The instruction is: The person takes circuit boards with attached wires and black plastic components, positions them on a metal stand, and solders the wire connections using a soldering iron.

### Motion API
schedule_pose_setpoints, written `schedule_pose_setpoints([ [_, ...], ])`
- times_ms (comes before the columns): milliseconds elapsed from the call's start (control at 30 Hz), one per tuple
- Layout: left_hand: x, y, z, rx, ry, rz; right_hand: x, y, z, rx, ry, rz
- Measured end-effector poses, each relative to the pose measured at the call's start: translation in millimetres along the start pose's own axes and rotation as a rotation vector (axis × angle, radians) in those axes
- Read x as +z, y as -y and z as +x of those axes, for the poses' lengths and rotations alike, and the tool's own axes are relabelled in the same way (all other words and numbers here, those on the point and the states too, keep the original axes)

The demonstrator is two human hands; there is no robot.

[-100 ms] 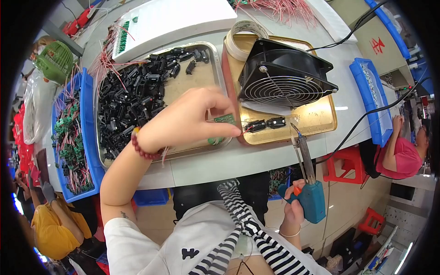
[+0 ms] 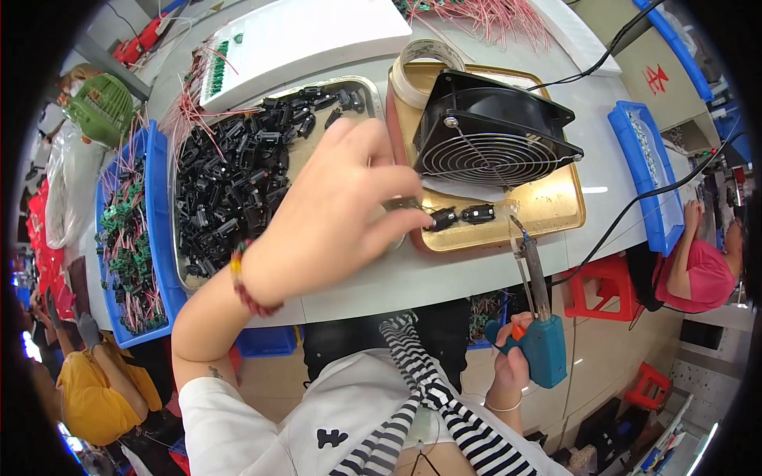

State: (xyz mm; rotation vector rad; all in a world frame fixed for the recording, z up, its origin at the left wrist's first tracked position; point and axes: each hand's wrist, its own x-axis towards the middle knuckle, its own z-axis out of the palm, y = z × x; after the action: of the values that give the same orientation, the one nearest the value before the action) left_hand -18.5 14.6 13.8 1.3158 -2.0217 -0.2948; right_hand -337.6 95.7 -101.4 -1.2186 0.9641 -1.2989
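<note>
My left hand (image 2: 337,206) reaches over the front left corner of the gold tray (image 2: 559,208). Its thumb and forefinger pinch a small green circuit board (image 2: 394,205), mostly hidden behind the fingers. Right beside the fingertips lies a small black plastic part (image 2: 443,219); whether they touch it I cannot tell. A second black part (image 2: 478,213) lies just right of it. My right hand (image 2: 510,376) is wrapped round the handle of a teal soldering gun (image 2: 546,353) with an orange trigger. Its hot tip points up at the tray's front edge, right of the black parts.
A black fan (image 2: 496,131) and a tape roll (image 2: 406,83) stand on the gold tray. Leftward, a metal tray holds piled black parts (image 2: 230,174). A blue bin (image 2: 163,238) holds wired green boards. A black cable (image 2: 627,218) crosses the right side. Other people sit at both sides.
My left hand has moved slightly nearer the black part and turned, so the green board is now mostly covered. The right hand with the soldering gun looks nearly unmoved.
</note>
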Motion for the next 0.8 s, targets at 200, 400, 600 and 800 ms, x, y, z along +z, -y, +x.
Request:
schedule_pose_setpoints([
  [200,-59,-56,-14,-0.037,-0.083,0.137,0,-4,2,-0.064,-0.065,0.075],
  [400,-154,-23,-45,-0.509,-0.054,-0.142,-14,-15,6,-0.131,-0.026,0.101],
  [600,-246,51,-96,-0.779,-0.216,0.17,-1,-8,19,-0.206,0.049,0.097],
  [800,-306,155,-128,-0.89,-0.582,0.075,6,-9,18,-0.181,0.053,0.094],
])
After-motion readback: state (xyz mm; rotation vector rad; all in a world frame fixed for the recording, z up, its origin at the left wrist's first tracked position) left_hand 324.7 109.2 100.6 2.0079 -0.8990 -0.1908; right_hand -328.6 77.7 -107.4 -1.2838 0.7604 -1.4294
